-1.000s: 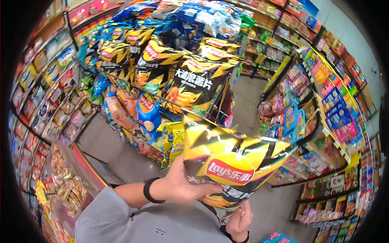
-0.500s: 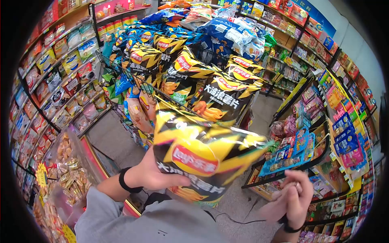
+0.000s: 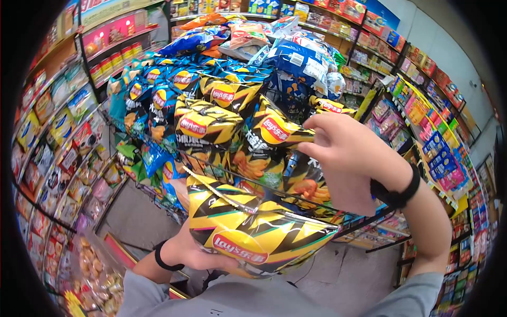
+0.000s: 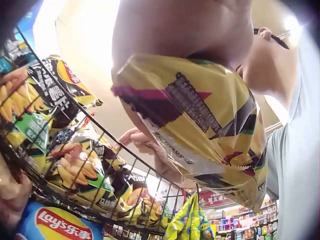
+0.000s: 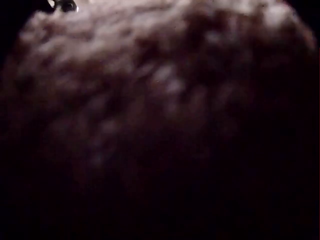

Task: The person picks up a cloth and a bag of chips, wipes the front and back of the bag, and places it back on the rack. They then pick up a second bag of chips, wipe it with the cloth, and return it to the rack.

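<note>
**Right hand [image 3: 346, 150] up at the basket [image 4: 129, 153], held bag [image 3: 259, 230] lower in my head view**

Before the shirt [image 3: 253, 298], the held bag is clamped by the left hand [image 3: 203, 256], thumb on its front; the other fingers are hidden from me. Its lower front is turned from my sight. My right fingertips are at a displayed bag's [image 3: 274, 129] corner, but I can't tell whether they pinch it. My right wrist view is a dark blur.

Head view downward, left wrist's close and upward, held bag [image 3: 259, 224] in both
</note>
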The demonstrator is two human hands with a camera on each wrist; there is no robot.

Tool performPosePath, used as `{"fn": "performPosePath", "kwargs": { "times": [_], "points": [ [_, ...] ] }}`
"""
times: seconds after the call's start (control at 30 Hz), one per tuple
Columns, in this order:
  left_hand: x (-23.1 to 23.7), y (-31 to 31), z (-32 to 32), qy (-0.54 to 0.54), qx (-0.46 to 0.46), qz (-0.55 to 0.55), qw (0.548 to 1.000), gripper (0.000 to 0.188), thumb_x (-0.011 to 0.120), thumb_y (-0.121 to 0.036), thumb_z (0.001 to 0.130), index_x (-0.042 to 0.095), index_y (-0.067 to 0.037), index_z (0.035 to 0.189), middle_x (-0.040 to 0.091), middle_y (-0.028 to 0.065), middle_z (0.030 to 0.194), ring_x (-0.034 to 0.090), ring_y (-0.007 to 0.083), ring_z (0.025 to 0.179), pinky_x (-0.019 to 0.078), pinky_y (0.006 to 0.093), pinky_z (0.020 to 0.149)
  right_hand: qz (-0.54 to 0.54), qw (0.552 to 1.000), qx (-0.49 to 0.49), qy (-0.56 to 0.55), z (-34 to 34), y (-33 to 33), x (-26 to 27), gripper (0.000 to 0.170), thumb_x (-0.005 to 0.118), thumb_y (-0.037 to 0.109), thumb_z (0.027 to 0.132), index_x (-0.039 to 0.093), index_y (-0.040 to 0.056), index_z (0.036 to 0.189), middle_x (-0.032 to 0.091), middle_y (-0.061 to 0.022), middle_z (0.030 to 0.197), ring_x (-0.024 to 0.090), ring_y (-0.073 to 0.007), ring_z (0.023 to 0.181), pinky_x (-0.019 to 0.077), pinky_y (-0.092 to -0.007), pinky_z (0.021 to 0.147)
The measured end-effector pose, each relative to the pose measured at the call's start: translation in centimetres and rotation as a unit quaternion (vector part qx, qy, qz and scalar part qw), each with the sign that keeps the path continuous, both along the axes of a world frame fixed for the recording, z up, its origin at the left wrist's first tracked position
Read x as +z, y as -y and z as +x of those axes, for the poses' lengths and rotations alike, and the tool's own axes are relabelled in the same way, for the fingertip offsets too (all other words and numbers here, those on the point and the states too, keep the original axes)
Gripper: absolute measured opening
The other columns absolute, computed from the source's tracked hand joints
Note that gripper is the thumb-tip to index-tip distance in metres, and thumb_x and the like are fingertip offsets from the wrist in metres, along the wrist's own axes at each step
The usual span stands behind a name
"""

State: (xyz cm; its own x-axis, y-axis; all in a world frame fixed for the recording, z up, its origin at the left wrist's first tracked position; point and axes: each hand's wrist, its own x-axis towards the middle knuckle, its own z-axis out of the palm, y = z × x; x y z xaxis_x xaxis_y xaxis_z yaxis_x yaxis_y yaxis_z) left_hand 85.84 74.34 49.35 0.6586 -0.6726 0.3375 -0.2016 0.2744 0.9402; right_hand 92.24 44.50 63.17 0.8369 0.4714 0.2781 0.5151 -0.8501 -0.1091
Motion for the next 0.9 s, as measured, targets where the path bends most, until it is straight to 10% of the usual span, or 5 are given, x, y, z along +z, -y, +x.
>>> {"fn": "performPosePath", "kwargs": {
  "times": [0.2,0.33,0.53,0.6,0.9],
  "points": [
    [-1.1,-3.7,3.3,0.006,-0.023,0.042,0.999,0.062,0.084,-0.016,0.068,0.058,0.0,0.122,0.063,0.0112,0.121,0.06,0.0221,0.109,0.0446,0.0364,0.096,-0.078,0.957,-0.176,-0.215,5.6,-4.6,0.9,0.066,0.065,0.051,0.079,0.06,-0.0075,0.11,0.065,-0.0226,0.099,0.063,-0.0332,0.094,0.0492,-0.0379,0.08],
    [-4.1,-6.9,3.9,0.142,0.02,0.113,0.983,0.06,0.082,-0.021,0.072,0.057,-0.007,0.125,0.059,0.0091,0.127,0.057,0.0231,0.115,0.0435,0.0373,0.098,-0.104,0.943,-0.169,-0.268,7.3,-4.7,1.3,0.052,0.07,0.047,0.077,0.065,-0.0038,0.087,0.066,-0.0146,0.079,0.063,-0.0253,0.073,0.0479,-0.0367,0.066],
    [-7.2,-9.7,3.1,0.021,0.334,-0.076,0.939,0.097,0.081,-0.052,0.067,0.04,0.005,0.134,0.05,0.0122,0.132,0.05,0.0231,0.12,0.0379,0.0379,0.103,-0.126,0.97,-0.102,-0.179,6.3,-5.5,4.1,0.039,0.076,0.032,0.072,0.06,-0.0029,0.077,0.058,-0.0113,0.061,0.056,-0.022,0.056,0.0442,-0.0363,0.055],
    [-8.5,-11.9,4.7,-0.008,0.429,-0.141,0.892,0.081,0.074,-0.038,0.078,0.035,0.0,0.138,0.052,0.0117,0.129,0.054,0.0249,0.115,0.044,0.0372,0.097,-0.107,0.978,-0.043,-0.177,5.6,-5.6,3.1,0.036,0.077,0.029,0.071,0.06,-0.0025,0.075,0.059,-0.012,0.063,0.059,-0.0252,0.059,0.0456,-0.0371,0.057],
    [1.6,-12.5,6.5,0.092,0.345,-0.18,0.917,0.038,0.049,-0.025,0.097,0.051,0.002,0.123,0.06,0.0092,0.119,0.06,0.0179,0.105,0.0481,0.0334,0.089,-0.187,0.979,-0.006,-0.078,-0.8,-6.7,1.7,0.023,0.071,0.022,0.078,0.062,0.001,0.078,0.062,-0.0168,0.073,0.063,-0.0359,0.076,0.0506,-0.0426,0.068]
  ]
}}
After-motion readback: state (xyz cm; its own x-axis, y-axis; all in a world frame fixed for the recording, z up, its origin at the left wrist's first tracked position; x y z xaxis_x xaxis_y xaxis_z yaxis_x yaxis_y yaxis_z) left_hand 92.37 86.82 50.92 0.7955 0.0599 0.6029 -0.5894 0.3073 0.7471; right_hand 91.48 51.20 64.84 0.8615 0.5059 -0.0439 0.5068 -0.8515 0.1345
